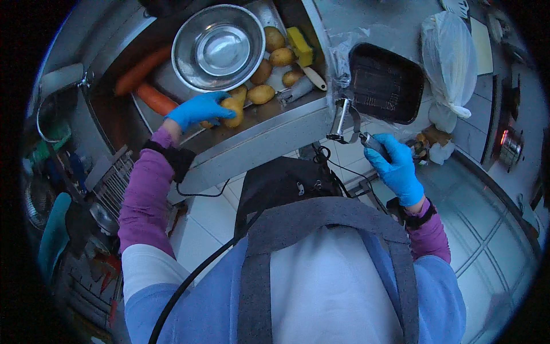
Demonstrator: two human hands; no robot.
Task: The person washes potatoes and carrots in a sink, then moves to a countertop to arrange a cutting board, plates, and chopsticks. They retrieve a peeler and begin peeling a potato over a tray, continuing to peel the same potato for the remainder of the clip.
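My left hand [200,111], in a blue glove, grips a yellow potato [232,114] over the front of the sink [258,122]. Several more potatoes [261,94] lie just beyond it, beside a steel bowl [253,26]. My right hand [395,165], gloved too, is closed around the dark handle of what looks like a Y-shaped peeler [342,120]. Its metal head points left, near the counter's front edge. Two large carrots [155,99] are to the left of the bowl.
A yellow-green sponge [300,45] and a white-handled tool [315,78] lie right of the potatoes. On the right counter sit a black plastic tray [384,81] and a white plastic bag [449,60]. A wire rack [116,182] stands at left; a black cable [202,262] crosses my front.
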